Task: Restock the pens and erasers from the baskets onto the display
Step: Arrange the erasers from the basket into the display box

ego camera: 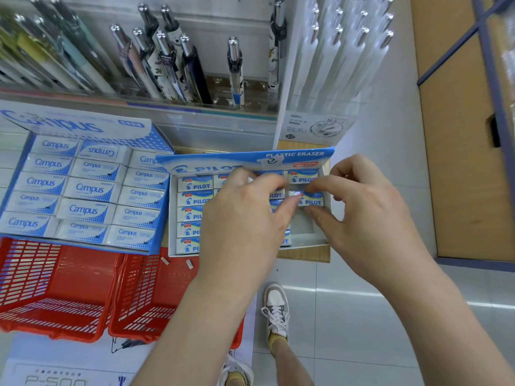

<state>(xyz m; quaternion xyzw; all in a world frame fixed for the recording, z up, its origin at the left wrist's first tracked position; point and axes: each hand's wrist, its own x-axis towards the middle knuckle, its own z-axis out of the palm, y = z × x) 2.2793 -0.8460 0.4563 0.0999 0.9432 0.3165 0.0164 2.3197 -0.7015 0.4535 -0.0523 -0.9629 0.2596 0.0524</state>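
— what's in the boxes?
— the campus box (160, 137) on the left is packed with campus erasers (89, 188) in three columns. the pilot box (250, 158) beside it has pilot erasers (195, 183) filling its left side. its right column holds two at the far end, with bare bottom nearer.
— and the baskets?
— the left basket (55, 302) and the right basket (139, 296), both red, sit in front of the boxes. the right one has two small bits (189, 263) at its far edge, too small to tell. pens (167, 65) stand in the rack (195, 112) behind.
— where's the eraser (313, 201)?
— second in that right column. the right hand (365, 215) pinches its right end, and the left hand (242, 224), fingers curled, pinches its left end.
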